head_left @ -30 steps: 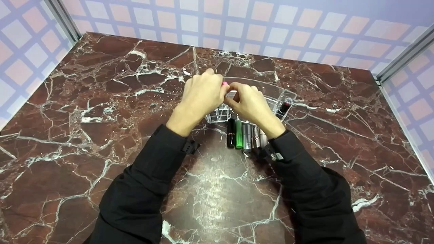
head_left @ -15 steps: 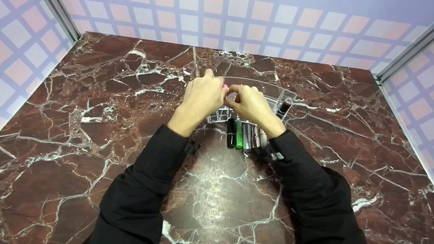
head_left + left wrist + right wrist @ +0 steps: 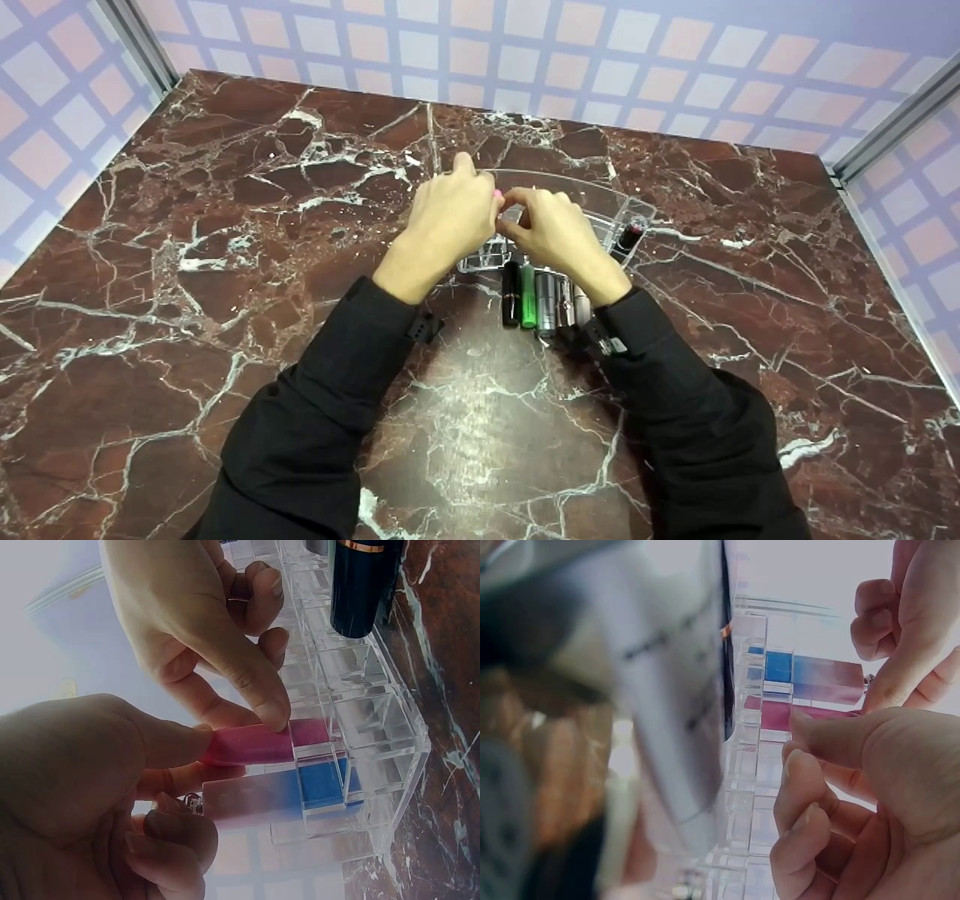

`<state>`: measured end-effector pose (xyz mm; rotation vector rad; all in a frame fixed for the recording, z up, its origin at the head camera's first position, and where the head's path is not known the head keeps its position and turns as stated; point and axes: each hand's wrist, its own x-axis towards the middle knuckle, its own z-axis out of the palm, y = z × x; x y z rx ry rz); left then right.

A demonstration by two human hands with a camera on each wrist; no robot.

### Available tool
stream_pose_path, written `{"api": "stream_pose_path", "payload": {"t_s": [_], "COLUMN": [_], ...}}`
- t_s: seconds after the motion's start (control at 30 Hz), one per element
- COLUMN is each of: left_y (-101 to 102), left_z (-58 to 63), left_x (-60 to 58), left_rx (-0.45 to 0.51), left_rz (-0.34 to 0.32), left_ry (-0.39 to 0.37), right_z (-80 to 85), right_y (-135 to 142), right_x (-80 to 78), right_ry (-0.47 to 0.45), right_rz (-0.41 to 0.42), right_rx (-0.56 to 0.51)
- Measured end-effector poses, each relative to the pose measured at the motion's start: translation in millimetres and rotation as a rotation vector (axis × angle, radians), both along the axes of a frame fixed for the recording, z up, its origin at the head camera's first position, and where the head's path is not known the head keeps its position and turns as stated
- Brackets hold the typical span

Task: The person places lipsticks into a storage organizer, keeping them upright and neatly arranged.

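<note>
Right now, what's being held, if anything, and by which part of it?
A pink tube: the left grip pinches its upper end, the right grip its middle.

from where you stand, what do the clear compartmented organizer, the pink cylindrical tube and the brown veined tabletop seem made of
Clear compartmented organizer: probably glossy acrylic; transparent walls, bright edges.
Pink cylindrical tube: likely plastic; smooth surface, soft sheen.
Brown veined tabletop: marble look, polished, with blurred light reflection; stone or imitation, unclear.
</note>
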<state>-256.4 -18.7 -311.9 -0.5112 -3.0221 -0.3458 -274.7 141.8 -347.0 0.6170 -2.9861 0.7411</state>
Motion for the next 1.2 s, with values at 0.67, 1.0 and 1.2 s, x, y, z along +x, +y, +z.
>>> {"api": "stream_pose_path", "payload": {"t_s": [0.67, 1.0, 1.2], "left_y": [0.5, 0.4, -0.1], "left_z": [-0.2, 0.1, 0.1], "left_x": [0.4, 1.1, 0.6], "left_rx": [0.008, 0.006, 0.008], "left_rz": [0.011, 0.010, 0.011], "left_ry": [0.001, 0.010, 0.010], "right_z": [0.9, -0.1, 0.6], "right_y": [0.2, 0.4, 0.7], "right_x": [1.4, 0.9, 1.2], "right_ry": [-0.009, -0.009, -0.012], "right_rz": [0.021, 0.036, 0.038], "right_rx": [-0.016, -0.013, -0.008]}}
